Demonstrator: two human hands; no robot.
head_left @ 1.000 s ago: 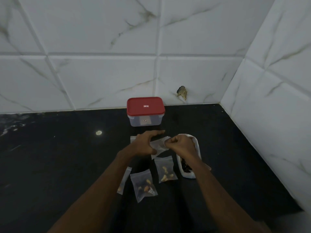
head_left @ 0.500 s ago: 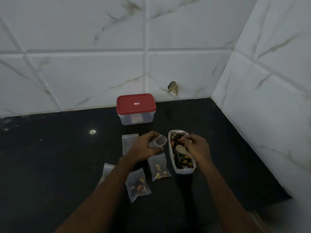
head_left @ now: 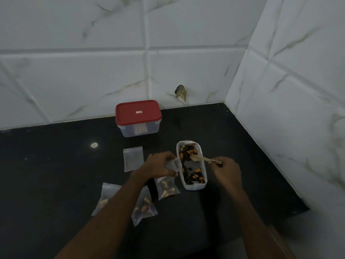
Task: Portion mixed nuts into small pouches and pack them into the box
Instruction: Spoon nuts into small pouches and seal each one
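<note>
Risks first. L hand [head_left: 160,165] pinches the open pouch [head_left: 172,165] near its mouth, right at the tray's [head_left: 192,187] 9 o'clock rim. The mouth looks narrow vs the spoon [head_left: 202,159] bowl, so we judge nuts [head_left: 192,176] could spill onto the counter [head_left: 56,165] if the spoon tips early or a slack pinch lets the mouth fold. R hand [head_left: 226,168] pinches the far end of the spoon handle, at 3 o'clock of the tray; that's a long lever, so wobble is likely w/ a heaped load. The tray looks thin-walled and light, so a hard dig may shove it. L forearm passes over the filled pouches [head_left: 167,187] and could drag them. Containers: tray holds dark + orange nuts, bare patch mid, spoon bowl in its far half. Box [head_left: 138,128] sits at 11 o'clock of the tray, by the wall, red lid [head_left: 138,112] on; contents can't tell. Empty pouch [head_left: 133,158] lies flat at 9 o'clock of L hand. 3 filled pouches lie at 5–8 o'clock of L hand; sealed or not, can't tell.
</note>
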